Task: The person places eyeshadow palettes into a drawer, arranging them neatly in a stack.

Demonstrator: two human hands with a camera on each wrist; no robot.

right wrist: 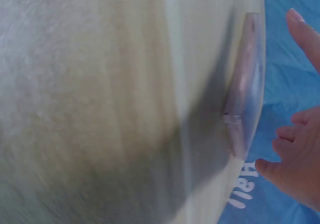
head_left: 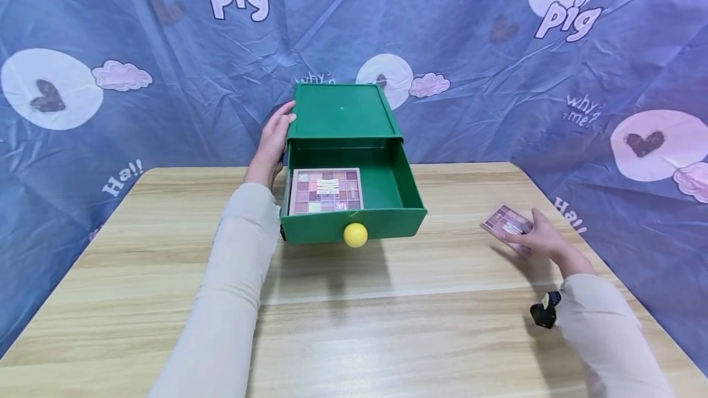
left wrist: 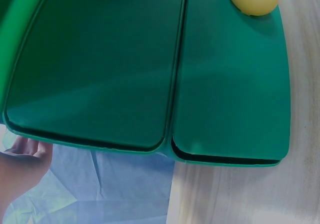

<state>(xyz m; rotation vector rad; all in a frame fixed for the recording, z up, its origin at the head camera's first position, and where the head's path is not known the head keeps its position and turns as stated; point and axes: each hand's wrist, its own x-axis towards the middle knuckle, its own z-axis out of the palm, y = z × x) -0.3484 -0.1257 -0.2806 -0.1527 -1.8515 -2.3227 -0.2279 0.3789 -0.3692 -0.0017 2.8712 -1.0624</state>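
Note:
A green box point(head_left: 345, 109) stands on the wooden table with its drawer point(head_left: 412, 192) pulled out. A yellow ball knob point(head_left: 355, 235) is on the drawer front. Inside the drawer, on its left side, lies an eyeshadow palette point(head_left: 326, 191). My left hand point(head_left: 273, 137) rests against the left side of the box, its fingers touching the wall near the back. Far to the right, my right hand point(head_left: 539, 238) is at a second eyeshadow palette point(head_left: 504, 221). In the right wrist view the fingers and thumb are spread apart beside this palette point(right wrist: 245, 86).
The wooden table point(head_left: 166, 263) ends at a blue printed cloth point(head_left: 221, 66) hanging behind and at both sides. A small black device point(head_left: 544, 311) is at the right wrist. The second palette lies near the table's right edge.

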